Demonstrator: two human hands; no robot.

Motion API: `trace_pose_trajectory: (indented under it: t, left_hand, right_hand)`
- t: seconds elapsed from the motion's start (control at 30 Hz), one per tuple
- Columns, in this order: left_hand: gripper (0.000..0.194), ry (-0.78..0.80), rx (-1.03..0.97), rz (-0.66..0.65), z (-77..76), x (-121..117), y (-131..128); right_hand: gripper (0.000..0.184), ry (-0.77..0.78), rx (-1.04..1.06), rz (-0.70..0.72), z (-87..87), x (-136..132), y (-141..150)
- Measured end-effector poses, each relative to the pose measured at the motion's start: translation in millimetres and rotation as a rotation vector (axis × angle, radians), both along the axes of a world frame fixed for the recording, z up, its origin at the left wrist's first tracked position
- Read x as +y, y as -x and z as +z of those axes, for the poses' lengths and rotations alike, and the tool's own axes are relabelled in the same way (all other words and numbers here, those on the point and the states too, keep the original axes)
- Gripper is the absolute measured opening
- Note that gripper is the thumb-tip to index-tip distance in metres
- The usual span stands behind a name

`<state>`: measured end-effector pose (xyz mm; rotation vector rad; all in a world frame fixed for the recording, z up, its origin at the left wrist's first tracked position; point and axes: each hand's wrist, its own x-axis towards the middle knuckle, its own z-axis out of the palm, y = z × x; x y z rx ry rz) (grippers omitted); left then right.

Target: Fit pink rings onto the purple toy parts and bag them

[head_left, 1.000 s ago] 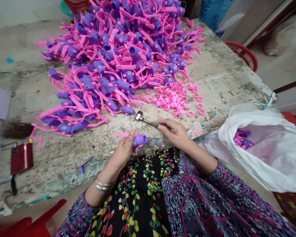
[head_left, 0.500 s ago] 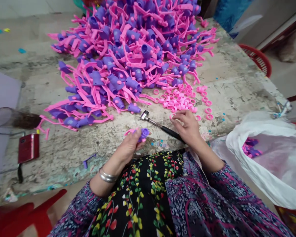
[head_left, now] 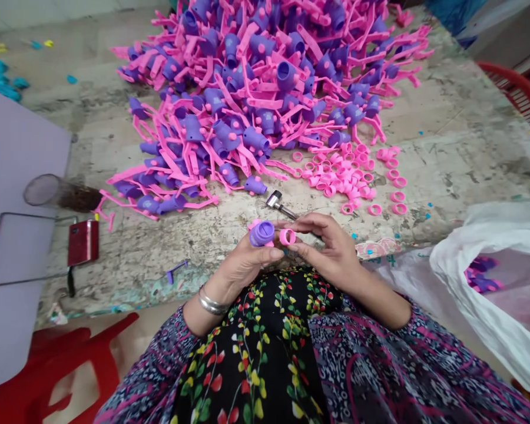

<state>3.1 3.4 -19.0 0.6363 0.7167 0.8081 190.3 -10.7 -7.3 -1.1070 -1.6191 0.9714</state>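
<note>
Pink plastic ring (head_left: 287, 237) pinched in our right hand (head_left: 327, 246) and purple plastic fitting (head_left: 261, 233) clamped in our left hand (head_left: 247, 264), the hands nearly together, we work just above the stone table (head_left: 446, 118), beside the heap of loose pink rings (head_left: 340, 176) kept within easy reach.

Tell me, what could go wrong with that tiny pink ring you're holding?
The pink ring is small and pinched by the right hand, so it might slip and get lost among the loose pink rings. The purple plastic piece in the left hand might not line up with it. The metal-headed tool lies just beyond the hands, so a knock could send it rolling.
</note>
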Motion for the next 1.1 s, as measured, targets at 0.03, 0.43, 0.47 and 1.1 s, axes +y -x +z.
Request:
trace_pose_trajectory:
  t: [0.03, 0.43, 0.47, 1.1]
  left_hand:
    - [0.053, 0.0, 0.0, 0.0, -0.1, -0.5, 0.0]
    - [0.072, -0.121, 0.094, -0.04, 5.3, -5.6, 3.3]
    - [0.074, -0.109, 0.104, -0.031, 7.0, -6.0, 2.7]
    - [0.059, -0.081, 0.16, -0.078, 7.2, -15.0, 1.7]
  right_hand:
    - [0.034, 0.001, 0.005, 0.013, 1.5, -0.4, 0.3]
    - [0.023, 0.62, 0.758, 0.1, 6.2, 0.8, -2.7]
    - [0.025, 0.689, 0.85, 0.117, 7.1, 1.3, -3.3]
    - [0.026, 0.864, 1.086, 0.281, 18.2, -7.4, -9.2]
